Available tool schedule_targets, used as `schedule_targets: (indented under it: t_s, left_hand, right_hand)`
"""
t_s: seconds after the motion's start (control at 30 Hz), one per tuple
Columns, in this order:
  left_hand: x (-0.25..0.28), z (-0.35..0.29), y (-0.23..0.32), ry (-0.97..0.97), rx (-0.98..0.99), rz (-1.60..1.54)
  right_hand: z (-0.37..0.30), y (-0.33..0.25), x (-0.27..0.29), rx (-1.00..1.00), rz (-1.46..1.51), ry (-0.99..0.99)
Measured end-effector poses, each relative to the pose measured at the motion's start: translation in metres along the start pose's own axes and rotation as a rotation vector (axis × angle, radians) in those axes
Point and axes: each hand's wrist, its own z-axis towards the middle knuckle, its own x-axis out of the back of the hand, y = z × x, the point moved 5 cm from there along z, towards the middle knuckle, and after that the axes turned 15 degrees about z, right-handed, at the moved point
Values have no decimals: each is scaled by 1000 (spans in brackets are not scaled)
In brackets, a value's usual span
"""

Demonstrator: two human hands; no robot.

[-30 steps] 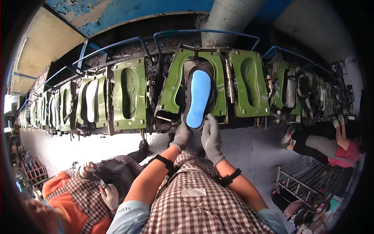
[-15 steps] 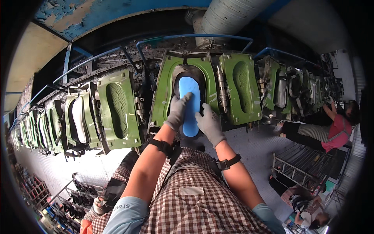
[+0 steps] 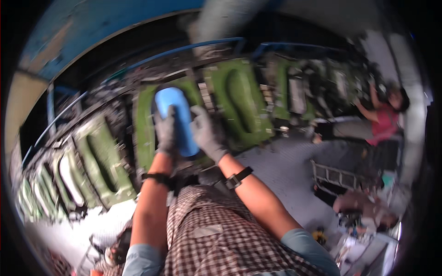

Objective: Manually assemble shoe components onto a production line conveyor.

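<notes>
A blue insole [image 3: 183, 120], long with rounded ends, lies at an angle over an open green mould [image 3: 145, 126]. Dark material shows behind its far left end. My left hand [image 3: 165, 131], in a grey glove, grips its left edge with the thumb on the upper face. At the opposite edge is my right hand [image 3: 207, 133], also gloved, its fingers apart and close against the insole; blur hides whether they touch it. The insole's underside is out of sight.
Another green mould half [image 3: 239, 101] with a shoe-shaped hollow stands to the right, and one [image 3: 101, 156] to the left. More moulds continue along both sides. Behind runs a blue rail [image 3: 184, 49]. A co-worker [image 3: 386, 120] in a pink top reaches toward moulds at far right.
The whole view has swung and blurred, shifting the mould, insole and both hands leftward in the picture. My right hand's fingers are drawn in more beside the insole's edge.
</notes>
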Motion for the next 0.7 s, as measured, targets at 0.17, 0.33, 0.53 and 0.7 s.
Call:
schedule_targets:
  t_s: [0.17, 0.33, 0.53, 0.7]
  left_hand:
    - [11, -87, 32, 390, -457, 308]
    - [-74, -162, 122, 181, -716, 169]
    - [-257, -199, 193, -355, -771, 375]
    - [-473, -139, 163, -641, -255, -161]
  right_hand:
    - [20, 42, 170, -300, 547, 522]
    - [56, 166, 429, -616, -126, 1181]
    - [91, 233, 451, -814, 907, 895]
    - [38, 264, 496, -365, 1369, 653]
